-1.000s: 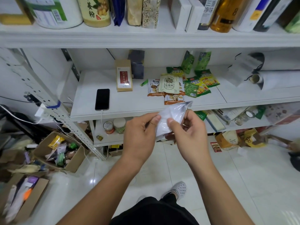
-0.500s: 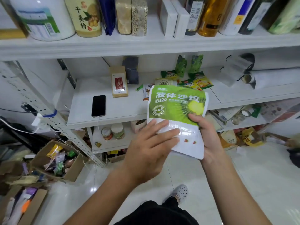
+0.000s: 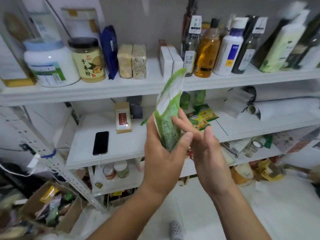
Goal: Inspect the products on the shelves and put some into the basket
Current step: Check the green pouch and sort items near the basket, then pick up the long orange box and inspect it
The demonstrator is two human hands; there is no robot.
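At centre frame the left hand (image 3: 161, 158) is gripping the lower part of a green pouch (image 3: 170, 108), thumb curled over its front, holding it upright and edge-on to the camera. The right hand (image 3: 204, 149) is sitting just beside the pouch with fingers straight and relaxed; its fingertips (image 3: 176, 120) are touching the pouch's face, gripping nothing. The pouch is standing in front of the middle shelf (image 3: 121, 149), its top reaching the level of the upper shelf (image 3: 86, 90). No basket is showing in frame; a cardboard box (image 3: 52, 210) of goods is sitting at lower left. Judgement: inspection is under way, placement not yet done. Risks: the one-handed low grip is leaving the tall pouch free to flop or slip; a wide swing could knock the bottles (image 3: 207, 52) at upper right or the phone (image 3: 101, 142) charging left of centre.
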